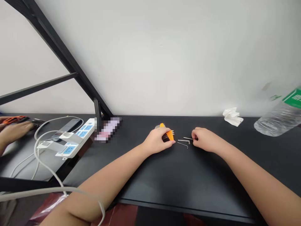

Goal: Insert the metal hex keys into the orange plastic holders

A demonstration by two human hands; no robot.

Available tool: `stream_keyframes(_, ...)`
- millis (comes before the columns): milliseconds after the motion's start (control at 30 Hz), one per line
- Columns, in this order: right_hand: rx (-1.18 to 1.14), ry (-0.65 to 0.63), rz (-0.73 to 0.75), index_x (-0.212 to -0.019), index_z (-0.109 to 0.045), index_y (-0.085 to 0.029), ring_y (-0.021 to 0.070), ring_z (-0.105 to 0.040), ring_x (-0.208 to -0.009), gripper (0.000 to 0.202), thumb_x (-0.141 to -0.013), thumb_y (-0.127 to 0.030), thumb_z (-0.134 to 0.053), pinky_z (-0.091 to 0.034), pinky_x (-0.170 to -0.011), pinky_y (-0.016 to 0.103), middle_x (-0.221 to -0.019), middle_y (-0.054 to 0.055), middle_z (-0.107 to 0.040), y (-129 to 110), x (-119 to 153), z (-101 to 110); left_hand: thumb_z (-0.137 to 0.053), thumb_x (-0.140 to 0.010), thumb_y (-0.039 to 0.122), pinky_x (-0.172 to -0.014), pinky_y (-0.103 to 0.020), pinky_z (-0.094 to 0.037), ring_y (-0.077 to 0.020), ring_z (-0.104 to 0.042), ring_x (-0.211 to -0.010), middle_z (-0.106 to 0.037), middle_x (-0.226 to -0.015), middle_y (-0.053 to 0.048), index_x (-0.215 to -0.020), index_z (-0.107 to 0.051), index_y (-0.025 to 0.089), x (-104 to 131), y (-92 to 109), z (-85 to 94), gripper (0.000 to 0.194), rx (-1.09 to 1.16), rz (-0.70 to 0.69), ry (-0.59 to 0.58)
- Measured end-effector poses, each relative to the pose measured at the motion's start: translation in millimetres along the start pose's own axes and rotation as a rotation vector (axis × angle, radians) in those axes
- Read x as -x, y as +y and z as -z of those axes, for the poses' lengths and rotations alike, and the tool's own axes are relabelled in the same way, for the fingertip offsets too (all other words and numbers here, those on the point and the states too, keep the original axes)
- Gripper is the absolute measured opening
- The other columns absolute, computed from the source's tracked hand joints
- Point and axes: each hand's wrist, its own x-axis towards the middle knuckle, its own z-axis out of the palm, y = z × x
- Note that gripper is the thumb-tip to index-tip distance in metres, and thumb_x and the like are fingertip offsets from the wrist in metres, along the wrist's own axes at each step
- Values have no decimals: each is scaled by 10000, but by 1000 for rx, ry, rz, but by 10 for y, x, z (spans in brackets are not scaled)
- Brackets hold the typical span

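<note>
My left hand (158, 139) is closed around an orange hex key holder (170, 135), thumb on the near side and fingers over the top. Metal hex keys stick out of the holder at its back left and right side. My right hand (202, 139) pinches the end of a thin hex key (187, 138), whose long arm points left toward the holder. Just below it, between my hands, loose L-shaped hex keys (184, 141) lie on the black table (169, 175). One thinner hex key (182, 144) rests nearest to me.
A white power strip (77, 138) with plugs, cables and a phone (67, 128) is at left, beside a black metal frame (82, 73). Another person's hand (17, 131) is at far left. Crumpled tissue (232, 116) and a plastic bottle (277, 116) stand at right.
</note>
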Motion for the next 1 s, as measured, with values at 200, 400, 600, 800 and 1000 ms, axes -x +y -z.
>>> stream_keyframes(200, -147, 90, 79, -783, -565, -223, 156, -576, -664, 65, -841, -199, -581, -427, -605, 275, -773, 5, -636, -99, 48, 65, -777, -788, 459, -812, -356, -571, -213, -691, -880, -748, -1021, -43, -1135, -676, 211, 5, -5, 2, 439, 25, 9, 4)
stream_keyframes(400, -234, 296, 363, -904, -641, -226, 165, -599, -754, 182, -992, -249, -483, -465, -691, 302, -889, 39, -654, -330, 129, 78, -779, -787, 457, -770, -341, -570, -199, -684, -831, -741, -980, -37, -1128, -676, 218, 10, 8, 2, 429, 42, -1, 20)
stream_keyframes(600, -247, 319, 413, -930, -670, -225, 167, -617, -785, 195, -1004, -219, -489, -487, -718, 306, -917, 44, -664, -362, 138, 51, -777, -794, 455, -794, -350, -563, -199, -680, -847, -743, -1006, -39, -1140, -669, 212, 16, 27, 10, 436, 50, -21, 21)
stream_keyframes(800, -186, 314, 462, -977, -680, -229, 178, -634, -815, 245, -1027, -219, -441, -511, -729, 320, -974, 62, -663, -381, 161, 39, -774, -791, 458, -789, -355, -557, -208, -680, -850, -746, -1002, -39, -1137, -666, 221, 20, 18, 18, 432, 12, -57, 12)
stream_keyframes(1000, -175, 309, 510, -1022, -671, -241, 184, -621, -827, 226, -1015, -204, -449, -524, -726, 335, -1045, 82, -628, -451, 151, -69, -772, -798, 454, -879, -387, -544, -230, -691, -923, -749, -1026, -43, -1158, -649, 234, 22, 78, -9, 440, -36, -131, 15)
